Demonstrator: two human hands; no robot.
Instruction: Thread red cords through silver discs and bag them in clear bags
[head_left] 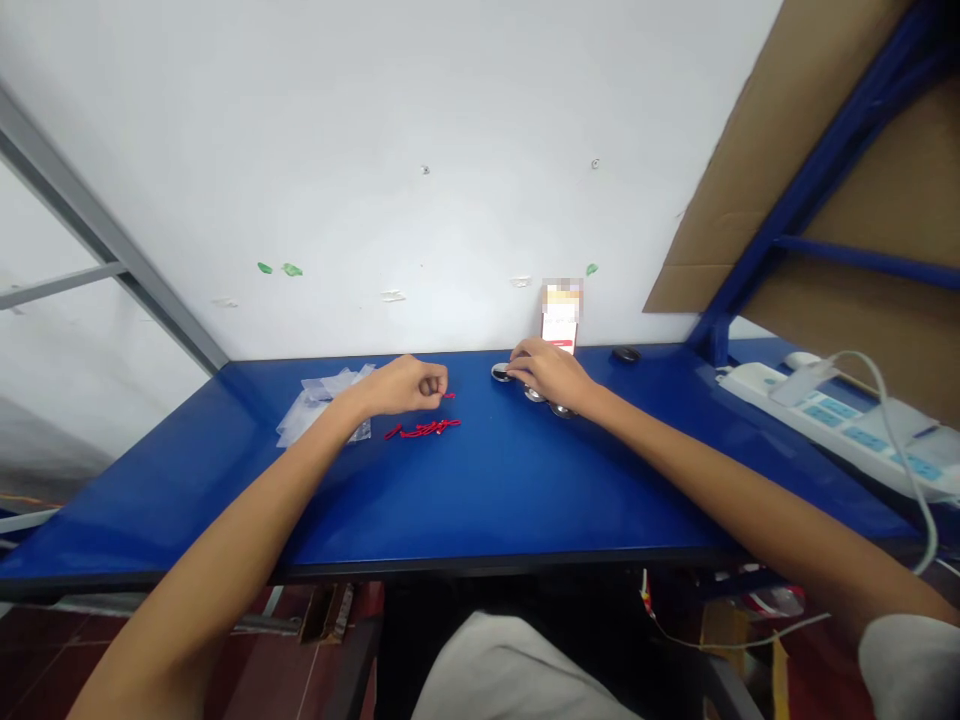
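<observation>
From where I stand, everything keys off the phone (559, 325), a slim glossy slab, upright against the painted wall (480, 150) on a smooth blue tabletop (450, 500). Left of it, the left hand (439, 388) is pinched shut on a thin red cord (450, 396), whose short loose end points right, its long axis running roughly left to right. Nearer me than the phone and further left lie more soft, looped cords (427, 429), strung out sideways, too tangled to count; beyond them are thin clear plastic bags (307, 412), several, overlapping. Just in front of the phone, the right hand (517, 370) has its fingertips at a shiny round disc (499, 373); whether they grip it, I can't tell. I count three discs, two partly under that hand.
</observation>
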